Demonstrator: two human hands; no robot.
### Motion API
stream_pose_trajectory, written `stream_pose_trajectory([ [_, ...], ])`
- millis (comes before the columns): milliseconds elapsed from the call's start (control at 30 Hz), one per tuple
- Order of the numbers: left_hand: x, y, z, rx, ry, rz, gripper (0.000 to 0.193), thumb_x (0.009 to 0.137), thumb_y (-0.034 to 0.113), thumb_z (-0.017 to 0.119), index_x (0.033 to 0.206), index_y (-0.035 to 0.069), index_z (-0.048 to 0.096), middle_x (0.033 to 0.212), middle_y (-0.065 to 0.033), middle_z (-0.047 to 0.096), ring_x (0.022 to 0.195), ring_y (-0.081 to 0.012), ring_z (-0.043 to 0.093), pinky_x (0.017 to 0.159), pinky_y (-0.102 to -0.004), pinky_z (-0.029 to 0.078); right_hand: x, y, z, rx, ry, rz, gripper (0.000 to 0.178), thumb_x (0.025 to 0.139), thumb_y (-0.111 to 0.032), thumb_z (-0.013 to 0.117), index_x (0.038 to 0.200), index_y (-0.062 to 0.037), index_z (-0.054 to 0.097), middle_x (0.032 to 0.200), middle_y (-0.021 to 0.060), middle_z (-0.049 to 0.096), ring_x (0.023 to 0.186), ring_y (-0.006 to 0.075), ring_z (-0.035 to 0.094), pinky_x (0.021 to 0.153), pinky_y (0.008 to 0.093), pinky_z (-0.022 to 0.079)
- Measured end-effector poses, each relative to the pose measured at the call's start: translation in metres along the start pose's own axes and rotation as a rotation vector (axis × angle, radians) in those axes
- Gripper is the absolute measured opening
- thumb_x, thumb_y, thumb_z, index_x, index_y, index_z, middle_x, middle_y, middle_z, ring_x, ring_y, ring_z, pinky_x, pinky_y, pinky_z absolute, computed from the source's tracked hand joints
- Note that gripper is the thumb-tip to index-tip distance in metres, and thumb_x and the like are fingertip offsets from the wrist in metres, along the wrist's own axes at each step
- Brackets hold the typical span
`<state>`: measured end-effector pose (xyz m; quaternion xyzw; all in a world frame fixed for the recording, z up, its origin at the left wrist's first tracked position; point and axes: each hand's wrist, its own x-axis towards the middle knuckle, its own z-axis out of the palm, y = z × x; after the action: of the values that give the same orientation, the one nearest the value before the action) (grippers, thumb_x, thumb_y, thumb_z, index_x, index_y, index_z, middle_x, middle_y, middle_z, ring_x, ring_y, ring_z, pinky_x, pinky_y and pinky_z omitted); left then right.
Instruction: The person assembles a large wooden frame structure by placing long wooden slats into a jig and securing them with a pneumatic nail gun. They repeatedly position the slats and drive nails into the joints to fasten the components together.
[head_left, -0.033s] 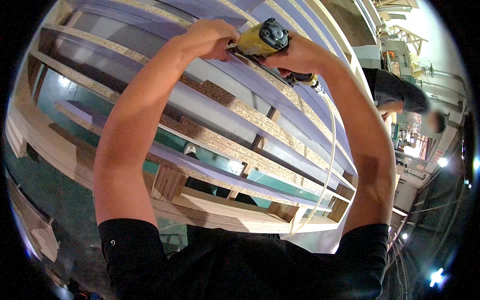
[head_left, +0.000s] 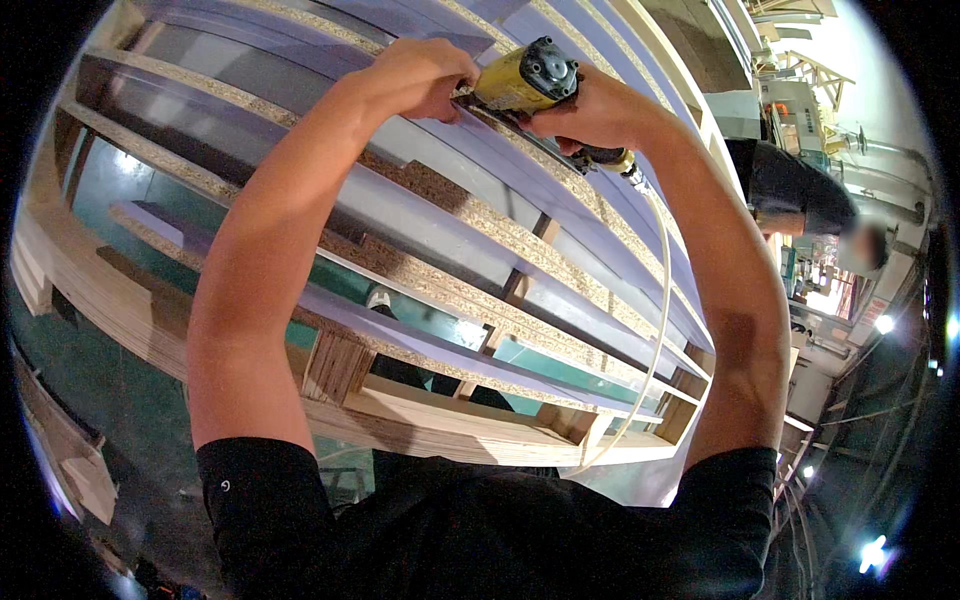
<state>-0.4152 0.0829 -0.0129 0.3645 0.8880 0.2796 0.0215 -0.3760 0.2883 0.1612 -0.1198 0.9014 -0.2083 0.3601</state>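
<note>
My right hand (head_left: 605, 112) is closed around the handle of a yellow and black air nailer (head_left: 525, 78). The nailer rests along the top edge of a particleboard strip (head_left: 600, 203), and a pale air hose (head_left: 665, 270) leaves its handle end. Just left of the tool, my left hand (head_left: 425, 76) has its fingers curled down over the same strip. Its fingertips are partly hidden. Beneath both hands is a large wooden frame (head_left: 430, 430) with several parallel strips standing on edge, some with lilac-grey faces.
Short wood blocks (head_left: 340, 362) join the strips near my body. Green floor (head_left: 520, 360) shows through the gaps. Another person in dark clothing (head_left: 800, 188) bends beyond the frame at the right. Offcuts (head_left: 85, 470) lie at the lower left.
The other person at the right has shifted slightly, arm and head a little lower in the picture. My hands and the nailer have not visibly moved.
</note>
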Motion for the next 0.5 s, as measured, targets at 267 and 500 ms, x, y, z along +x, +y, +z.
stream_pose_trajectory([
  [267,-0.001,0.013,-0.012,0.101,0.015,0.021,0.043,0.067,0.029,0.092,0.105,0.017,0.074,0.097,-0.0108,0.075,0.097,-0.0367,0.072,0.078,-0.049,0.058,-0.003,0.009,0.003,-0.005,0.038,-0.031,0.038,0.087,-0.026,0.079,0.116,-0.0025,0.07,0.083,0.0047,0.071,0.064,0.0117,0.068,0.061,0.0285,0.057],
  [500,0.001,0.002,-0.005,0.106,0.023,0.031,0.048,0.069,0.028,0.091,0.112,0.017,0.074,0.104,-0.0111,0.076,0.101,-0.0354,0.071,0.084,-0.0479,0.058,-0.009,0.012,0.0,0.011,0.004,0.009,0.041,0.086,-0.022,0.077,0.121,-0.0036,0.067,0.089,0.0066,0.071,0.069,0.0132,0.069,0.062,0.0302,0.061],
])
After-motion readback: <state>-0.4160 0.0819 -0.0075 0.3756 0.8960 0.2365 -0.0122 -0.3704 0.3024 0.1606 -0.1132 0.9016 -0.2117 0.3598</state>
